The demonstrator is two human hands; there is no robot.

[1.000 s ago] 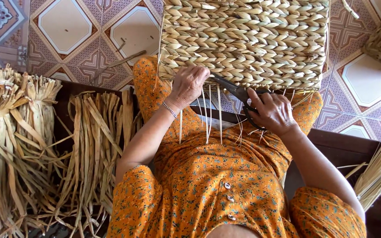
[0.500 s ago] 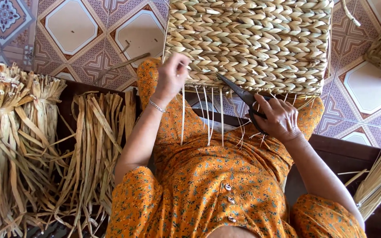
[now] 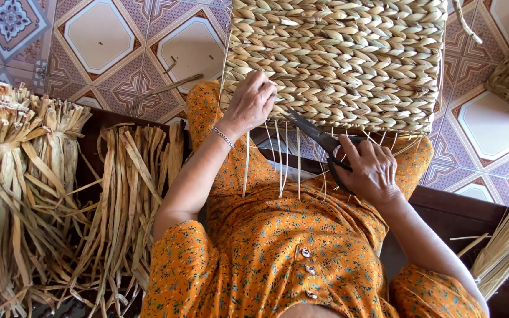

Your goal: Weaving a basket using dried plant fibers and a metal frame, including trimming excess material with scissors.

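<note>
1. A large tan basket woven of braided plant fibre [image 3: 340, 59] rests on the person's knees, above the orange flowered dress [image 3: 284, 247].
2. The left hand [image 3: 251, 103] presses against the basket's lower left edge, fingers curled on the weave.
3. The right hand [image 3: 372, 171] grips dark metal scissors [image 3: 319, 138], blades parted and pointing at the loose pale strands [image 3: 281, 159] hanging from the basket's lower rim.
4. Bundles of dried flat leaves [image 3: 60, 200] lie to the left, by the patterned tile floor [image 3: 107, 47].
</note>
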